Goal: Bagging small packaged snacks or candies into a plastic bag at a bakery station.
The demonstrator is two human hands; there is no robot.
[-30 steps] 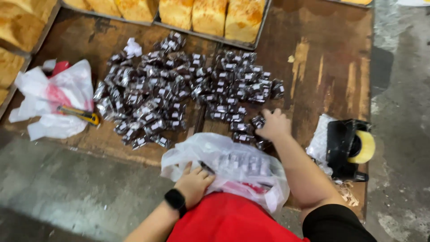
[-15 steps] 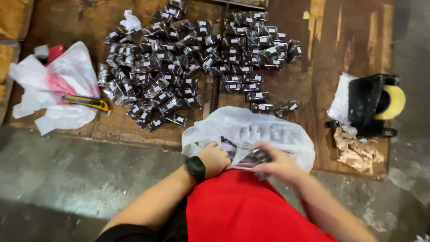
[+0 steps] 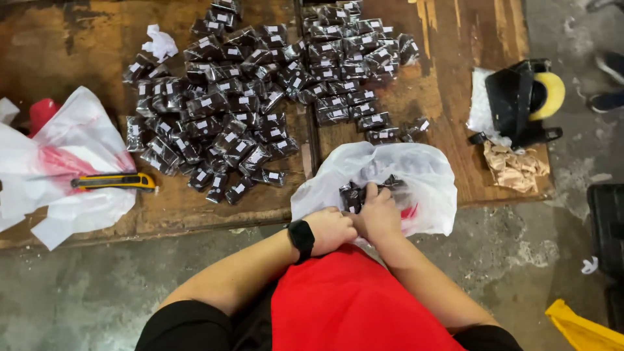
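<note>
A white plastic bag (image 3: 416, 175) sits at the front edge of a worn wooden table (image 3: 71, 52), its mouth toward me. My left hand (image 3: 330, 229), with a black watch on the wrist, grips the bag's near rim. My right hand (image 3: 378, 213) is inside the bag's mouth, closed on several small dark packets (image 3: 356, 194). A big heap of the same dark packets with white labels (image 3: 247, 97) covers the table's middle.
A yellow utility knife (image 3: 114, 181) lies on crumpled white plastic bags (image 3: 71, 169) at left. A black tape dispenser with a yellow roll (image 3: 523, 97) and crumpled brown paper (image 3: 517, 166) are at right. Grey concrete floor lies below, with a yellow scrap (image 3: 582, 328).
My right hand left the heap with packets and went down into the bag. My view shifted toward the table's front edge, and the trays at the back dropped out of sight.
</note>
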